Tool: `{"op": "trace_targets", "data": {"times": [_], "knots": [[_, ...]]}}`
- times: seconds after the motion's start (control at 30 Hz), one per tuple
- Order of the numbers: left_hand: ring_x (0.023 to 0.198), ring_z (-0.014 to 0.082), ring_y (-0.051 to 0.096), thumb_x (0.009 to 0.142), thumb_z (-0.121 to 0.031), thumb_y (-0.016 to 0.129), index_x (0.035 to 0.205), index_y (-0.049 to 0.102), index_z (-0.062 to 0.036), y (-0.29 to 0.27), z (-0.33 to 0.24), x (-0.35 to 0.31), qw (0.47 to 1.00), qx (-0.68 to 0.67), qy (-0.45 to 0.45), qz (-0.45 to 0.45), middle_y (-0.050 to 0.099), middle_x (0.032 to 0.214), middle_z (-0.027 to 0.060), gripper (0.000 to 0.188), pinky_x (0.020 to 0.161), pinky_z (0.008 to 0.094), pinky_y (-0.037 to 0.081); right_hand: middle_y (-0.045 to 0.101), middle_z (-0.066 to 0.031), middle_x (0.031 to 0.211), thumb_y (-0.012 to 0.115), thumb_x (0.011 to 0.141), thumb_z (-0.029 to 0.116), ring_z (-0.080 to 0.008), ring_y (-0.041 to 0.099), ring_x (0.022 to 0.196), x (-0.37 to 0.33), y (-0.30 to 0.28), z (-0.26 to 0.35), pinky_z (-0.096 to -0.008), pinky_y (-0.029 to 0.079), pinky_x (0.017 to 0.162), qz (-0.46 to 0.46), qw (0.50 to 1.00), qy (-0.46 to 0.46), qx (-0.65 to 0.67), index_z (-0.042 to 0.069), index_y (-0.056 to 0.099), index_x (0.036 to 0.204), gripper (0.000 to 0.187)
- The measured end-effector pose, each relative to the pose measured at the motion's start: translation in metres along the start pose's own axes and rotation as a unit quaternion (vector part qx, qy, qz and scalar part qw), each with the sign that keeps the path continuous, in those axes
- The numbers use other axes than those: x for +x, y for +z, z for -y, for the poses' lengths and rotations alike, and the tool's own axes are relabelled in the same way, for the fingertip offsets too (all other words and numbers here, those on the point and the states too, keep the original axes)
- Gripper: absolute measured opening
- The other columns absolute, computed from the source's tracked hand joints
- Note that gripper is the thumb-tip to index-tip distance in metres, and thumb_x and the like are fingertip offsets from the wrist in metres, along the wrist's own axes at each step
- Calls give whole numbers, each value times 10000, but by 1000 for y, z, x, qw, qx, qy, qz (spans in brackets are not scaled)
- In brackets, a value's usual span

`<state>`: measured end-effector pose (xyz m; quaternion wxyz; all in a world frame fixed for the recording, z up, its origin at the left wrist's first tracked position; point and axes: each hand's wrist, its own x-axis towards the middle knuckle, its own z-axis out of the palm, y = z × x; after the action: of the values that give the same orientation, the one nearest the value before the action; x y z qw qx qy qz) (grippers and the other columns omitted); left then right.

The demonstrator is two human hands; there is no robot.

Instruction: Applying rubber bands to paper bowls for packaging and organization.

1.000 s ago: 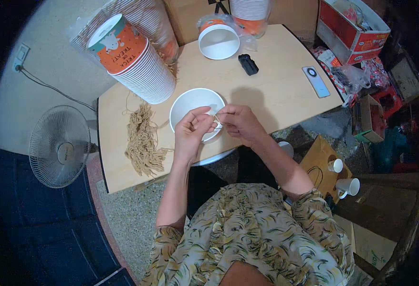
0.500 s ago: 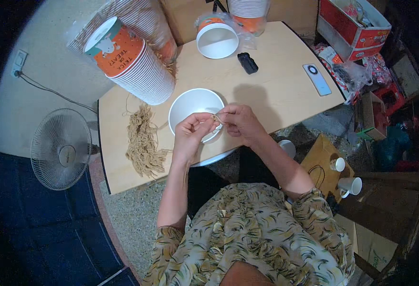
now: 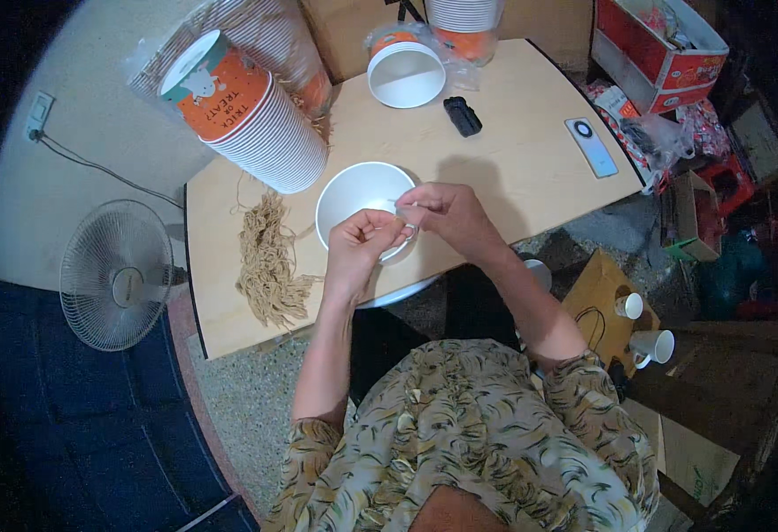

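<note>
A white paper bucket [image 3: 345, 197] stands at the table's near edge, its open top facing me. Over its near right rim my left hand [image 3: 359, 251] pinches thin tan twine between thumb and fingertips. Close beside it, my right hand [image 3: 460, 218] is closed too, its thumb and fingers pressed together at the same spot; a thin pale strand seems to show there, too small to make out. To the left lies a loose bundle of tan twine [image 3: 268, 262], with a strand leading toward the bucket.
Nested orange-and-white paper buckets [image 3: 269, 133] lean at the back left. Another white bucket [image 3: 407, 78] lies at the back, near a black object [image 3: 462, 117]. A phone [image 3: 590, 147] rests at the right. A fan [image 3: 123, 275] stands left of the table [image 3: 531, 133].
My right hand has shifted slightly up, its fingers changing position at the twine. The left hand stays almost in place, and the view has moved a little.
</note>
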<state>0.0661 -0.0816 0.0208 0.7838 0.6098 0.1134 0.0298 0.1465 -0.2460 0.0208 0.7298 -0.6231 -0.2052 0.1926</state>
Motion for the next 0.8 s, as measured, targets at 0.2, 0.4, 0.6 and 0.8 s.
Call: {"op": "trace_targets", "data": {"times": [0.2, 0.4, 0.6, 0.8], "knots": [[834, 170, 711, 910, -6, 664, 991, 646, 54, 0, -1, -1, 1000, -2, -6, 12, 715, 913, 137, 102, 782, 251, 583, 689, -30, 782, 673, 863, 120, -75, 617, 697, 6, -6, -10, -257, 517, 660, 40, 998, -5, -46, -17, 700, 889, 142], [864, 188, 712, 915, -17, 658, 1016, 639, 57, -5, -5, 0, 998, -25, -38, 52, 713, 946, 152, 127, 799, 264, 590, 672, -12, 777, 660, 877, 104, -65, 605, 712, 6, -5, -16, -241, 502, 664, 40, 999, -13, -31, -22, 685, 880, 128], [887, 207, 712, 943, -63, 636, 1016, 640, 54, -9, -5, 1, 995, -53, -53, 61, 708, 975, 160, 138, 826, 280, 589, 669, -5, 802, 659, 900, 119, -65, 600, 736, 6, -6, -17, -237, 495, 696, 51, 997, -9, -53, -21, 680, 912, 142], [893, 214, 712, 947, -80, 634, 1017, 646, 50, -11, -3, 4, 995, -39, -58, 74, 709, 975, 160, 149, 837, 285, 586, 665, 2, 797, 657, 901, 146, -53, 583, 713, 4, -4, -12, -219, 470, 651, 48, 997, -4, -61, -5, 681, 921, 153]]}}
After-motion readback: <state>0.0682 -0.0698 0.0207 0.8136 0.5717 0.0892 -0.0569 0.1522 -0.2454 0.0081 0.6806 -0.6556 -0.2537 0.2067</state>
